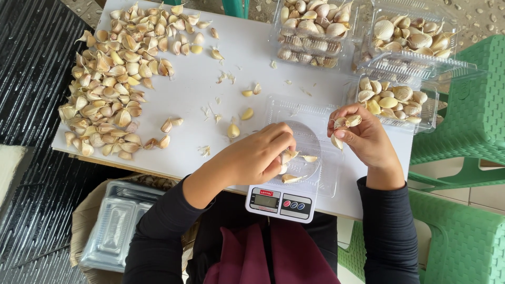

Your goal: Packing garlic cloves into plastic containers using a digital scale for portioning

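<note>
1. Progress, judged from the present layout: three clear plastic clamshell boxes hold garlic cloves, while a fourth, the open clamshell [321,113] on the scale, holds only a few. A large loose pile of cloves [113,73] on the white board [184,94] remains unsorted, so most of the work appears to lie ahead.

2. Kitchen scale [281,202]: small, white, digital, at the near edge of the board. The open clamshell sits on its platform, lid flap spread toward the right.

3. Contents of the open clamshell: a handful of cloves [290,179], far from full.

4. Left hand [255,158]: fingers curled down into the open clamshell, pinched around one or two cloves at the tray floor; the grip is nearly closed.

5. Right hand [363,137]: raised above the clamshell's right side, fingers loosely bent around a few cloves, with one clove [336,141] hanging from the fingertips.

6. Filled box, far centre [310,29]: heaped with cloves; whether its lid is closed cannot be told.

7. Filled box, far right [410,39]: heaped with cloves, lid apparently open.

8. Filled box, near right [392,102]: full of cloves, just beside the right hand.

9. Stray cloves [233,130] and papery skin scraps lie between the pile and the scale.

10. Stack of empty clamshells [113,223]: in a bag below the board, on the left.

11. Green plastic chairs [468,131]: at the right.
</note>
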